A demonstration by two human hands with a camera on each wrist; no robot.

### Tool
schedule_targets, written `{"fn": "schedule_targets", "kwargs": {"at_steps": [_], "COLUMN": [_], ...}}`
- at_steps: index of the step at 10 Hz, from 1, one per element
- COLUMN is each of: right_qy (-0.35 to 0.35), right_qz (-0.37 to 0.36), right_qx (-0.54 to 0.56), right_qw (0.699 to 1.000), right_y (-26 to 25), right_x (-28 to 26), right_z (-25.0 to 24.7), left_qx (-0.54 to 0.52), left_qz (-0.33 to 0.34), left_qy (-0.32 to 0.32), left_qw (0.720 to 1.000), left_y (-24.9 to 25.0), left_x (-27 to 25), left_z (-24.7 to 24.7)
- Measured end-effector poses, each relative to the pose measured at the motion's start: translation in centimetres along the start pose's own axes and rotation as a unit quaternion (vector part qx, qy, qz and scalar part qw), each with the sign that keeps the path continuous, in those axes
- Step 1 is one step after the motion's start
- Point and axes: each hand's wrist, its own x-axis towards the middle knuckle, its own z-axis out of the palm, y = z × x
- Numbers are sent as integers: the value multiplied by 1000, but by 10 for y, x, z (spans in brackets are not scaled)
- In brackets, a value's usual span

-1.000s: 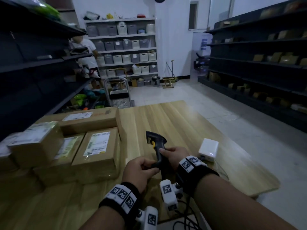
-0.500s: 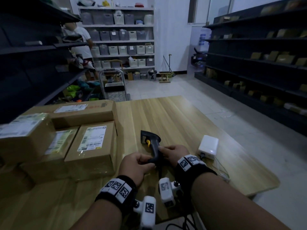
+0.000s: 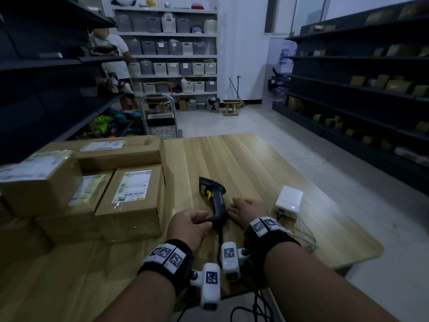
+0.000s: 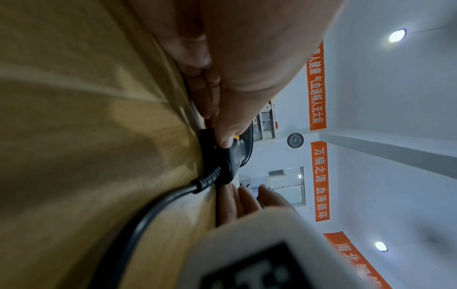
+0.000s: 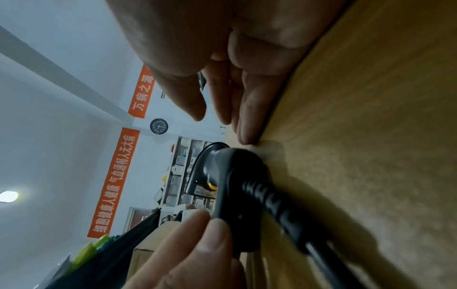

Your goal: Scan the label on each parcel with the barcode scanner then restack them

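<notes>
the barcode scanner (image 3: pixel 214 201) lies on the wooden table (image 3: pixel 243 163) between the 2 hands, its long axis running from the cable end near the person out to the head, which points away and a little left, toward the parcels (image 3: pixel 130 201) stacked just to its left. the left hand (image 3: pixel 189 225) pinches the grip's near end with thumb and curled fingers, so it is nearer. the right hand (image 3: pixel 248 209) rests flat just beside the handle, fingers relaxed and holding nothing.
</notes>
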Motion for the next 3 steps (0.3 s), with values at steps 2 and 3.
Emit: {"fn": "schedule_targets", "kwargs": {"at_steps": [2,3], "right_qy": [10,51], "right_qz": [-29,-64], "right_qx": [38,-13], "right_qw": [999,997], "right_y": [-4,-3], "right_x": [-16,-18], "right_z": [-7,-14], "left_qx": [-57,-79], "left_qz": [-25,-51], "left_qy": [0,13], "left_qw": [998,995], "left_y": [5,16], "left_x": [-6,-12], "left_z": [-5,-10]}}
